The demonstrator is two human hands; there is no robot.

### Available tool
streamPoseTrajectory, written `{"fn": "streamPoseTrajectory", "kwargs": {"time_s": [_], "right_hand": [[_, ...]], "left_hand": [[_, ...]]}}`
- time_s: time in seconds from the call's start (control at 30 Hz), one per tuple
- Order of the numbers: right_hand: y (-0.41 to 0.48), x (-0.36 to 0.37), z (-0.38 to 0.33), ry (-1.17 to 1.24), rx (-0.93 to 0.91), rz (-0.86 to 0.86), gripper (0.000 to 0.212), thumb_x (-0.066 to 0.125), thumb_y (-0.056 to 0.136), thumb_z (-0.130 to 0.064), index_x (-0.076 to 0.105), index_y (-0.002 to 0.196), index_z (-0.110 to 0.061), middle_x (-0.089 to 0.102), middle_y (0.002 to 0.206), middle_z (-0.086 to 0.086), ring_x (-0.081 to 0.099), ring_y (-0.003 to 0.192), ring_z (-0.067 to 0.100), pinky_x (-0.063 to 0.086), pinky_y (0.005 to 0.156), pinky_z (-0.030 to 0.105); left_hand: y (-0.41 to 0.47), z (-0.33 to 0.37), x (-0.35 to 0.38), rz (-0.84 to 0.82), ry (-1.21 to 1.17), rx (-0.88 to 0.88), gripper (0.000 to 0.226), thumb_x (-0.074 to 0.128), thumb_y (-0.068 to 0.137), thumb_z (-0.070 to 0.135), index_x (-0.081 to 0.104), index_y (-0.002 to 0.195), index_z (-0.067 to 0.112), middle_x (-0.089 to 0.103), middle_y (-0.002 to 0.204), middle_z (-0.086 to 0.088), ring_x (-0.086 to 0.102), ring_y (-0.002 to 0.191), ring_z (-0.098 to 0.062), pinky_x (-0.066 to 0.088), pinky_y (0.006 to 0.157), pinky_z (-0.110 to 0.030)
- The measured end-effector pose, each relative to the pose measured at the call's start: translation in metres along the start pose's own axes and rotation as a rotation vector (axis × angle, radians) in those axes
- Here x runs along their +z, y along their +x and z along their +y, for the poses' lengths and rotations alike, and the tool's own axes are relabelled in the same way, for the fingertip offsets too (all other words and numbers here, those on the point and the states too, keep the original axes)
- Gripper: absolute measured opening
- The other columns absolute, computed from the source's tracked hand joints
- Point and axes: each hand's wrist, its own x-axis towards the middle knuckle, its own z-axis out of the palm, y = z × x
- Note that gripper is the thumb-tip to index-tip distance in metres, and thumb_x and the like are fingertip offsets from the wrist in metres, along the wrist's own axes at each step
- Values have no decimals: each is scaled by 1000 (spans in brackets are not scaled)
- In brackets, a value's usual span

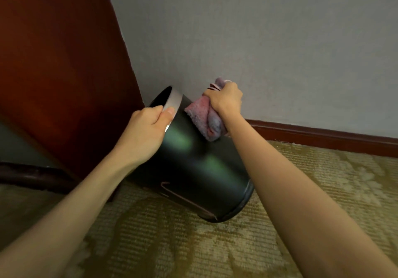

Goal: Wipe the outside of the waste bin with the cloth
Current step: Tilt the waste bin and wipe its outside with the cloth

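Now, left hand (pixel 146 131) tight on rim (pixel 175 101) of waste bin (pixel 193 165), right hand (pixel 226 99) tight round cloth (pixel 202 116); curved mark (pixel 165 184).

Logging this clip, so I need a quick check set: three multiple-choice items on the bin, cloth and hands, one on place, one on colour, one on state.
1. Where does the cloth touch the bin?
A. upper outside wall
B. base
C. inside

2. What colour is the cloth?
A. green
B. pink-purple
C. white

3. How is the bin set?
A. upright
B. tilted
C. upside down

Answers:
1 A: the right hand presses it on the wall just below the rim.
2 B: it is pink with purple folds.
3 B: the left hand grips the rim and the mouth leans away.
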Motion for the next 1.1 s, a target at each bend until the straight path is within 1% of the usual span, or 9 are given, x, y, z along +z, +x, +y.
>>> {"fn": "streamPoseTrajectory", "kwargs": {"time_s": [0.13, 0.27, 0.4, 0.5, 0.57, 0.67, 0.9, 1.03, 1.1], "right_hand": [[-11, -12, 22, 39, -49, 67, 39, 70, 76, -28, 56, 108, -10, 65, 110, 15, 60, 101, 33, 46, 81, 32], [-37, -23, 41, 90, -120, 116, 54, 69, 76, -31, 54, 126, -14, 68, 107, 14, 63, 100, 30, 49, 86, 42], [-65, -32, 58, 104, -171, 221, 36, 67, 79, -26, 56, 111, -13, 63, 85, 1, 63, 80, 25, 45, 67, 30], [-88, -36, 66, 80, -215, 253, 31, 65, 79, -23, 52, 104, -12, 60, 79, 2, 57, 66, 22, 37, 59, 28], [-104, -34, 69, 61, -220, 283, 36, 65, 79, -23, 50, 109, -11, 64, 84, 6, 58, 68, 25, 39, 59, 30], [-127, -28, 69, 25, -207, 323, 43, 65, 78, -23, 46, 116, -15, 65, 94, 10, 60, 75, 31, 40, 62, 32], [-147, -24, 36, 103, -270, 273, 34, 68, 72, -20, 45, 97, -25, 58, 82, -1, 60, 74, 29, 45, 66, 36], [-125, -26, 17, 148, -325, 241, 32, 67, 73, -20, 52, 101, -13, 65, 89, 10, 61, 77, 33, 47, 67, 41], [-106, -27, 13, 138, -309, 229, 31, 67, 73, -23, 52, 97, -10, 65, 88, 14, 60, 78, 36, 47, 68, 44]], "left_hand": [[7, 1, 1, -29, 6, -25, 50, 40, 96, 35, 55, 77, -9, 61, 79, -31, 59, 74, -41, 45, 71, -53], [14, 2, 3, -6, 23, -48, 50, 43, 95, 36, 55, 73, -7, 61, 78, -30, 59, 74, -40, 44, 64, -45], [18, 1, 3, -19, 22, -73, 50, 43, 94, 37, 58, 75, -6, 63, 79, -29, 61, 75, -40, 47, 69, -49], [20, 0, 2, -7, 51, -77, 49, 43, 95, 35, 56, 69, -4, 62, 72, -24, 59, 70, -37, 42, 62, -42], [19, 2, 2, 3, 74, -72, 48, 43, 95, 34, 54, 65, -2, 58, 66, -19, 55, 66, -34, 36, 58, -38], [18, 6, 4, -15, 83, -48, 47, 43, 96, 32, 55, 69, -5, 61, 71, -23, 57, 68, -34, 40, 62, -41], [18, 22, 18, -56, 112, 33, 44, 44, 96, 26, 41, 55, 10, 43, 54, -7, 39, 57, -22, 18, 54, -34], [24, 25, 22, -68, 113, 42, 43, 44, 96, 28, 52, 63, 1, 50, 60, -13, 45, 61, -26, 22, 55, -35], [26, 24, 21, -71, 111, 41, 43, 44, 96, 29, 55, 68, -2, 58, 67, -20, 51, 65, -32, 33, 59, -40]]}}
